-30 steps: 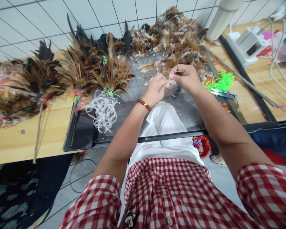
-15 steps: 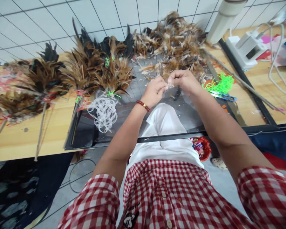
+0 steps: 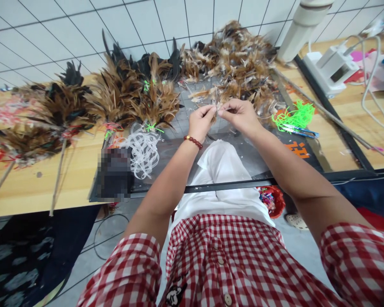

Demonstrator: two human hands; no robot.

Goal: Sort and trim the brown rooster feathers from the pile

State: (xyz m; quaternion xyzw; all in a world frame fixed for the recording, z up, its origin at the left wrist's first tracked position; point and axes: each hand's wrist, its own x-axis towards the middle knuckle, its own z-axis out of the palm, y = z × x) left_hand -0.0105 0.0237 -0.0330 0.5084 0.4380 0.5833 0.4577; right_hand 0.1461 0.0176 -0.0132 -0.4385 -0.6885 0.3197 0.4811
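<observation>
My left hand (image 3: 202, 121) pinches a small brown-and-white feather (image 3: 214, 118) between thumb and fingers above the dark glass panel (image 3: 173, 149). Close beside it, my right hand (image 3: 240, 114) is closed in a pinch on the feather's pale end, the fingertips of both hands almost touching. The exact hold is partly covered by the fingers. Just beyond the hands spreads a large heap of loose brown feathers (image 3: 233, 59). Bundled brown and black feathers (image 3: 160, 102) lie to the left of my hands, tied with bright green strands.
A tangle of clear ribbon (image 3: 144, 153) lies on the left of the panel. To the right are green strands (image 3: 296, 115), a blue-handled tool (image 3: 302, 131) and a thin stick (image 3: 326, 106). A white power adapter (image 3: 337, 64) with cables stands farther right. Feather dusters (image 3: 62, 111) lie left.
Both hands have shifted slightly left, and my left hand has turned so its thumb side shows more. A brown feather now shows below the fingertips. The view has moved a little.
</observation>
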